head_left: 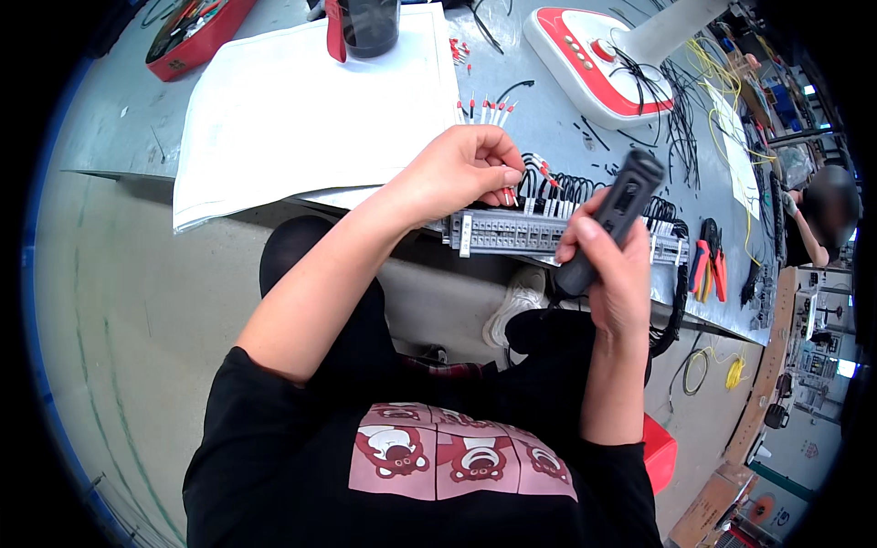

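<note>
My left hand (pixel 473 166) is closed in a pinch over the left part of a terminal block strip (pixel 512 232). Its fingertips are on a thin black wire with a red ferrule, partly hidden by the fingers. Other black wires with white sleeves and red tips (pixel 541 166) curve up beside that hand. My right hand (pixel 610 265) grips a black handheld tool that looks like an electric screwdriver (pixel 630 194). It is held tilted over the strip's right half, its bit not visible. The strip lies along the table's near edge, with several black wires looping along its far side.
Beyond my left hand stand several red-tipped wires (pixel 489 111). A large white sheet (pixel 315 128) carries a dark cup (pixel 370 27). Right are red-handled pliers (pixel 711 260) and a white-and-red lamp base (pixel 598 64). A red tool case (pixel 194 41) sits far left. Another person (pixel 813 219) is far right.
</note>
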The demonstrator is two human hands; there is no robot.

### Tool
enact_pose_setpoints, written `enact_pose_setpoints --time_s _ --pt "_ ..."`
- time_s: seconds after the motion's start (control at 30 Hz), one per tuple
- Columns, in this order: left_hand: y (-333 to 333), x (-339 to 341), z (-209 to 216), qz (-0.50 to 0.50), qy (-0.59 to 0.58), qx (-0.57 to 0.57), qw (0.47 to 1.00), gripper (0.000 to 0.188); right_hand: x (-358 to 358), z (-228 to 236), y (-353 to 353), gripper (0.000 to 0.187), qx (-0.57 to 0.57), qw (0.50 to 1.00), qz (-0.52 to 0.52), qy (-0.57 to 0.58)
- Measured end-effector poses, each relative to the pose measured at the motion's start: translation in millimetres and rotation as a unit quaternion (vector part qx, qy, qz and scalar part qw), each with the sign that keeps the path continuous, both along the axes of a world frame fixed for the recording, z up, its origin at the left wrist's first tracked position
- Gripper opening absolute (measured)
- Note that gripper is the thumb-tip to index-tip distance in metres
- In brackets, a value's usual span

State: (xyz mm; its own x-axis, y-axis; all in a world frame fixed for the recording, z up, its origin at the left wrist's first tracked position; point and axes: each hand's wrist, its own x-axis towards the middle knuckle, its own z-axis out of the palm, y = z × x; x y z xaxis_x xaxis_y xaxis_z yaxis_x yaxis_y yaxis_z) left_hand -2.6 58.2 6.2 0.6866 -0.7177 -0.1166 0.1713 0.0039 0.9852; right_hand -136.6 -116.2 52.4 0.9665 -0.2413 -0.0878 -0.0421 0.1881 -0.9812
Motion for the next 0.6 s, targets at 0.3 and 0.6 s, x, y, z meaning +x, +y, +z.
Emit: enact_pose_setpoints --time_s 0.3,0.6 --pt "-0.5 -1.3 -8.4 -0.006 -0.028 -0.006 1.000 0.011 -8.4 24.5 12.0 0.044 -0.049 0.938 -0.079 -0.333" --pt "-2.4 -2.8 -8.7 -0.005 -0.050 -0.006 0.999 0.011 10.6 9.4 31.3 0.041 -0.048 0.918 -0.043 -0.392"
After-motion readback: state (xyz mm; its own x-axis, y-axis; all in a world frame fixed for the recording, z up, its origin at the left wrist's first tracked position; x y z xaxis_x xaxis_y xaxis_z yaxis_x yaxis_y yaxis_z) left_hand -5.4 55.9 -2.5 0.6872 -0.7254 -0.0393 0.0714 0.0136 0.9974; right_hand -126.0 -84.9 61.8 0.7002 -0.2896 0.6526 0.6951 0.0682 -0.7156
